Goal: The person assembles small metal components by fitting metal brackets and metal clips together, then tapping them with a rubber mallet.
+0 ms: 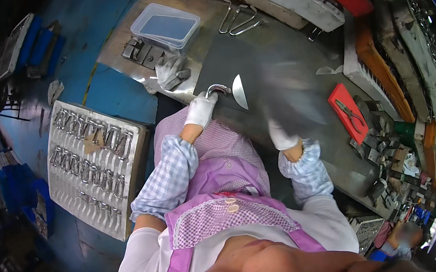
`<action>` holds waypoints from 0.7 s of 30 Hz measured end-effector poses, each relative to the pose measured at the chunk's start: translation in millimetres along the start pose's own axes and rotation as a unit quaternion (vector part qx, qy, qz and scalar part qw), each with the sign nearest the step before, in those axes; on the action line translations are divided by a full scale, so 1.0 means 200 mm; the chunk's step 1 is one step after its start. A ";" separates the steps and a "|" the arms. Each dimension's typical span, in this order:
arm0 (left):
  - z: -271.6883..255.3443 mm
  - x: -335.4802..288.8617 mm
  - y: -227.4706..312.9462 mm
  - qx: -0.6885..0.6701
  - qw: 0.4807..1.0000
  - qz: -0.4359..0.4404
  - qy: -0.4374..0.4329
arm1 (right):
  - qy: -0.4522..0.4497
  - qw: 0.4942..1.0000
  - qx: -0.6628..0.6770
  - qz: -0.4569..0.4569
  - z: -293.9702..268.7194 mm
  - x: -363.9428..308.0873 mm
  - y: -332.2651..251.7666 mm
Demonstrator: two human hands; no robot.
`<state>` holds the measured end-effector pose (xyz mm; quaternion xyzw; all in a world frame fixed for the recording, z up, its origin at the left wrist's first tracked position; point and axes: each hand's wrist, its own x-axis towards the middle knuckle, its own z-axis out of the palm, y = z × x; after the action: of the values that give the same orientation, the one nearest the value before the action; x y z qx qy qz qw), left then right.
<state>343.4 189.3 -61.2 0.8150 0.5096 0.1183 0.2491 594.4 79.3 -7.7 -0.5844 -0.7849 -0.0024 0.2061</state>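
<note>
In my left hand point(203, 110), white-gloved and closed, is a shiny curved metal hook point(217, 88) that arches up at the bench's near edge. Just right of it a pale half-moon piece point(240, 92) lies on a dark sheet point(227, 58). My right hand point(282, 135), also in a white glove, is over the bench to the right. Motion smears its fingers, and a dark grey blur point(298, 101) spreads in front of them. Whether that blur is something held, I cannot make out.
A clear plastic box point(182, 41), grey glove point(172, 71) and bent metal rods point(242, 19) lie on the far bench. Pliers point(350, 114) rest on a red tray point(340, 100) at right, beside metal blocks. A pale tray point(60, 182) of metal hooks stands left. Another person point(399, 239) is lower right.
</note>
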 end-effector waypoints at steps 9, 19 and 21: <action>-0.17 -0.13 0.11 -0.306 0.918 -0.234 -0.091 | -0.002 0.948 -0.158 0.276 -0.29 0.05 0.09; -0.13 -0.29 0.11 -0.568 0.790 -0.227 0.048 | -0.082 0.970 0.054 0.222 0.39 0.38 -0.29; -0.07 -0.34 0.07 -0.693 0.671 -0.253 0.076 | -0.103 0.924 0.248 0.272 0.26 0.34 -0.42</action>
<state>317.4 128.2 -37.1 0.2369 0.4852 0.4315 0.7226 485.2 127.3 -14.3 -0.7025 -0.5879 0.3091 0.2554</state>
